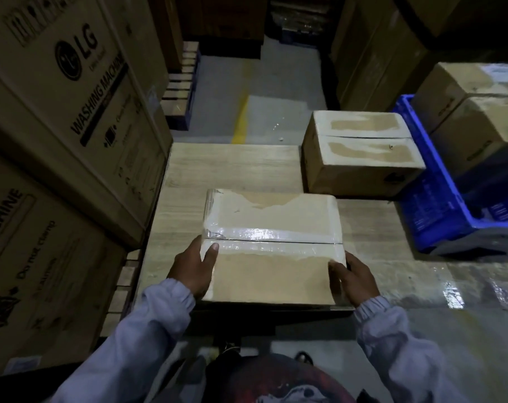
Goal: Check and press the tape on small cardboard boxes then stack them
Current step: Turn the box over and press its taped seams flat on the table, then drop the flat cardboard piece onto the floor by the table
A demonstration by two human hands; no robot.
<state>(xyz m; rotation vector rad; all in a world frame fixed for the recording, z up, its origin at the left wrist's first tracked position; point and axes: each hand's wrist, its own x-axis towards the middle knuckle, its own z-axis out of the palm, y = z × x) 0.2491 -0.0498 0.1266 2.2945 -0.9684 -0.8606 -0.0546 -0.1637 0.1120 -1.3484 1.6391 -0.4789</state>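
Your sleeves fill the lower view: left sleeve [148,330] and right sleeve [392,338], both pale lavender-grey, long, loose and puffy, each gathered into an elastic cuff at the wrist. Beyond the cuffs, your left hand [191,269] and right hand [354,282] are bare. Lowest down, a dark garment [276,382] carries a red-and-white print, too blurred to read.

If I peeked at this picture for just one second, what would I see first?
Right in the middle is a small cardboard box with shiny clear tape across its top, held at its two sides by the left hand and right hand over a pale wooden table. Next come the bright blue plastic crate on the right and the tall LG washing machine cartons stacked on the left.
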